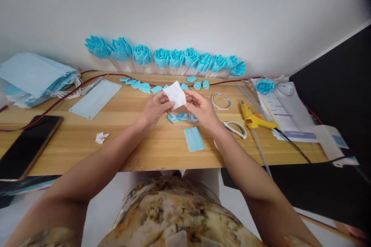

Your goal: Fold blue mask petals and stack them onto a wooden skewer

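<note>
White fabric piece (176,93) is held up between my two hands, above the middle of the tabletop (139,142). At far left, a stack of pale blue face masks (34,74) lies by the wall (185,7), with a smartphone (29,144) nearer me. Next come a flat pale blue mask sheet (95,99) and, nearer me, a crumpled white scrap (101,137). Further right, my left hand (156,109) pinches the piece's left side between thumb and fingers; beyond it, folded blue petals (145,87) lie in a line, and a row of blue fabric flowers (142,54) runs along the wall. My right hand (203,109) pinches the right edge. Below are a small cluster of petals (173,118) and a blue rectangle (194,139). To the right lie a tape roll (230,103), scissors (243,132) partly hidden by my forearm (232,152), a yellow glue gun (252,120) and, on some papers (279,112), a single blue flower (265,85)
</note>
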The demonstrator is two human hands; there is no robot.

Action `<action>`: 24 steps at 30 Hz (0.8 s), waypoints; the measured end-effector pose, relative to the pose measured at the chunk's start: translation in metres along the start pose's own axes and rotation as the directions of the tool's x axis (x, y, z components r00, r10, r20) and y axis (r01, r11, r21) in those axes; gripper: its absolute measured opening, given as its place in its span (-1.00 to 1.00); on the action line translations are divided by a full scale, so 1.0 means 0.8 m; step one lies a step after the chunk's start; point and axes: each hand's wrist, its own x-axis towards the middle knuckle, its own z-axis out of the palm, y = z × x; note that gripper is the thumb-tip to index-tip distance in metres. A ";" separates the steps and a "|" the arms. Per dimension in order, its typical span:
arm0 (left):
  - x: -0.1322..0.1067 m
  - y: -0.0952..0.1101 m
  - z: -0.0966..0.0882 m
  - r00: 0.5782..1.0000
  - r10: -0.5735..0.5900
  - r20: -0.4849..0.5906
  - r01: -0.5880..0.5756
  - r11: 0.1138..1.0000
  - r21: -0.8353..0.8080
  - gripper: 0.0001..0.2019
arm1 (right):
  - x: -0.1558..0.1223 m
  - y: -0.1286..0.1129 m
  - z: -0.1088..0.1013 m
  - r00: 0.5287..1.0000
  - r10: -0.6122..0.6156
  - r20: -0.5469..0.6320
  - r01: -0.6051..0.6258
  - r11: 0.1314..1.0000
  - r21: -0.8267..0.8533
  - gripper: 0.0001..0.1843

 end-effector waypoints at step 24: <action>0.003 0.009 -0.009 0.994 -0.037 -0.103 0.049 0.993 0.109 -0.59 | 0.000 -0.009 -0.002 0.994 0.003 -0.108 -0.005 1.000 -0.018 -0.52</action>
